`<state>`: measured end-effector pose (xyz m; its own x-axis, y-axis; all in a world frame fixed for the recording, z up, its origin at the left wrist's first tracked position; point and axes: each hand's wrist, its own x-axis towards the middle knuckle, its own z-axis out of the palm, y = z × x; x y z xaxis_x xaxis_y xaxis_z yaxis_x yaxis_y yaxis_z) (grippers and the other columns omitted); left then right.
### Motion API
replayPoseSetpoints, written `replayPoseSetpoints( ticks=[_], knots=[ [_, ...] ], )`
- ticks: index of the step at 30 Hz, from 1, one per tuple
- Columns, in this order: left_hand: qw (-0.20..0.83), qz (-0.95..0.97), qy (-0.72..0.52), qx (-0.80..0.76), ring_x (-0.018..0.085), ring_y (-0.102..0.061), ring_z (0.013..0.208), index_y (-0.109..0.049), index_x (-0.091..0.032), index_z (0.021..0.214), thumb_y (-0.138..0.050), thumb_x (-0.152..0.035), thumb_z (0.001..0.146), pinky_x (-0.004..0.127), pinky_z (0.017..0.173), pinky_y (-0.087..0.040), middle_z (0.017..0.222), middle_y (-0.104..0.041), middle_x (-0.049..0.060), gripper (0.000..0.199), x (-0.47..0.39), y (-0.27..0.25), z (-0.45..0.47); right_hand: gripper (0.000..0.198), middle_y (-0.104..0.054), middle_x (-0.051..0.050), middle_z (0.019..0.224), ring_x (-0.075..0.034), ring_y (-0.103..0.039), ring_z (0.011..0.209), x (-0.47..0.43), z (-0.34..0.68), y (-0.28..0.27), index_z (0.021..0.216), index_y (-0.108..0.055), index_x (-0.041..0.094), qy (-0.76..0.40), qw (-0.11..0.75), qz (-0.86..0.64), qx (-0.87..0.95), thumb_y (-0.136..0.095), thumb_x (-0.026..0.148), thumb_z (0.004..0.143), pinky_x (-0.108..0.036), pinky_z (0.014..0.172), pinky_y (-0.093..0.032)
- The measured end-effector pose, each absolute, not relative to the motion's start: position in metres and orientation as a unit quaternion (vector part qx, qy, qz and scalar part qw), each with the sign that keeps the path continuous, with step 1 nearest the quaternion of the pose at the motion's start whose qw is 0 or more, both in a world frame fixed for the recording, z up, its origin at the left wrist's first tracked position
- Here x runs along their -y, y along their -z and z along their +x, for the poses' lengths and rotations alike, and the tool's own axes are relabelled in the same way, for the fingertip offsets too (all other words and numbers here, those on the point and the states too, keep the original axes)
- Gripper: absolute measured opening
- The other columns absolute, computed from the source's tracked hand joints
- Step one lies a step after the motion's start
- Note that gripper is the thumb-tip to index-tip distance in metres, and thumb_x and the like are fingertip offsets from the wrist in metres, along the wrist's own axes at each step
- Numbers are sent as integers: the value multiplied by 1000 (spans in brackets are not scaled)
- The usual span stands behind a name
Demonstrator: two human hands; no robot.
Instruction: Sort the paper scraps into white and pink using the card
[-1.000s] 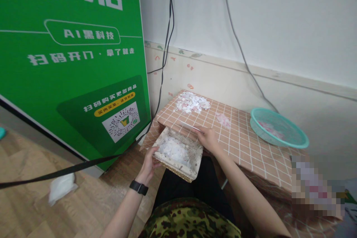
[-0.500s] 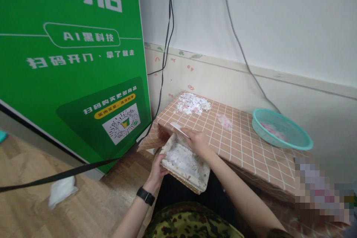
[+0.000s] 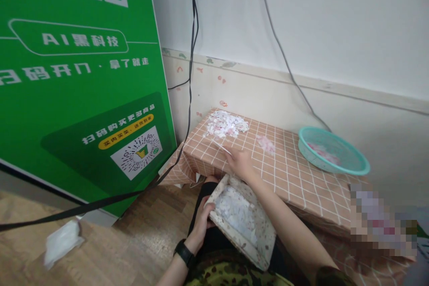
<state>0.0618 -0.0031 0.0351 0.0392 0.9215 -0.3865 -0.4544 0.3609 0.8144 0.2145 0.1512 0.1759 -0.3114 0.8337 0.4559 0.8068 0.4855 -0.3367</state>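
Light, loose-filled tray [image 3: 241,221] is clamped at its rim by left hand [image 3: 203,216]; right hand [image 3: 239,164] pinches thin card [image 3: 224,148].

I see both my forearms bare, no sleeves reaching them; a black watch [image 3: 183,253] with a broad band circles my left wrist; a camouflage top [image 3: 231,275] in green, brown and black covers my torso; black trousers [image 3: 211,237] show on my lap below it.
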Motion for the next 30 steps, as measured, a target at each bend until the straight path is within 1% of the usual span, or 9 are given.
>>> replayPoseSetpoints(
  ticks=[2, 3, 8, 11, 15, 17, 20, 26, 30],
  knots=[
    [668, 250, -511, -480, 27, -65, 87, -61, -23, 115, -65, -43, 79, 35, 64, -58, 94, -68, 5, 41, 1, -31, 62, 42, -79, -7, 83, -24, -73, 71, -165, 236, -177, 113, -78, 23, -28, 348, -546, 762, -45, 46, 101, -30, 67, -53],
    [663, 253, -511, -485, 27, -65, 86, -61, -23, 116, -64, -42, 79, 35, 62, -58, 94, -68, 5, 41, 0, -29, 63, 43, -79, -7, 79, -24, -73, 68, -173, 245, -177, 110, -79, 23, -31, 360, -554, 750, -46, 48, 101, -30, 65, -52],
    [654, 264, -509, -492, 25, -63, 81, -61, -21, 113, -64, -43, 79, 32, 59, -56, 86, -65, 3, 40, -3, -22, 63, 38, -80, -11, 96, -30, -74, 84, -203, 269, -175, 114, -78, 22, -26, 343, -555, 758, -51, 44, 98, -37, 75, -53],
    [657, 268, -511, -485, 23, -61, 77, -60, -22, 112, -64, -45, 79, 31, 58, -54, 85, -64, 2, 41, -3, -21, 61, 36, -79, -10, 102, -29, -74, 87, -207, 272, -172, 114, -78, 23, -54, 347, -535, 769, -52, 42, 97, -37, 77, -53],
    [655, 269, -505, -494, 24, -61, 76, -61, -22, 113, -66, -49, 77, 31, 58, -53, 85, -65, 2, 45, -3, -20, 59, 38, -80, -9, 93, -27, -74, 82, -207, 274, -169, 109, -79, 21, -85, 384, -546, 740, -53, 46, 96, -35, 74, -54],
    [654, 262, -500, -504, 25, -62, 77, -61, -23, 113, -68, -50, 75, 31, 59, -53, 84, -66, 2, 48, -3, -20, 59, 40, -80, -9, 95, -28, -74, 85, -209, 274, -169, 110, -78, 20, -85, 390, -551, 733, -54, 48, 96, -37, 76, -54],
    [651, 263, -503, -504, 25, -62, 76, -61, -22, 113, -68, -50, 74, 31, 58, -52, 83, -66, 2, 48, -3, -20, 59, 37, -79, -9, 102, -29, -74, 91, -212, 272, -174, 110, -78, 22, -101, 379, -540, 744, -54, 46, 95, -38, 80, -54],
    [646, 268, -510, -501, 24, -60, 73, -64, -22, 109, -68, -50, 74, 28, 55, -48, 81, -66, 2, 44, -3, -23, 59, 33, -80, -7, 95, -29, -74, 87, -218, 272, -188, 100, -81, 22, -138, 372, -515, 759, -59, 45, 92, -37, 76, -55],
    [639, 285, -516, -495, 23, -59, 73, -65, -22, 107, -66, -48, 76, 28, 55, -46, 80, -64, 2, 41, -3, -22, 58, 35, -80, -7, 94, -29, -74, 85, -223, 272, -184, 101, -81, 22, -132, 374, -527, 752, -58, 47, 92, -37, 75, -55]
  ],
)
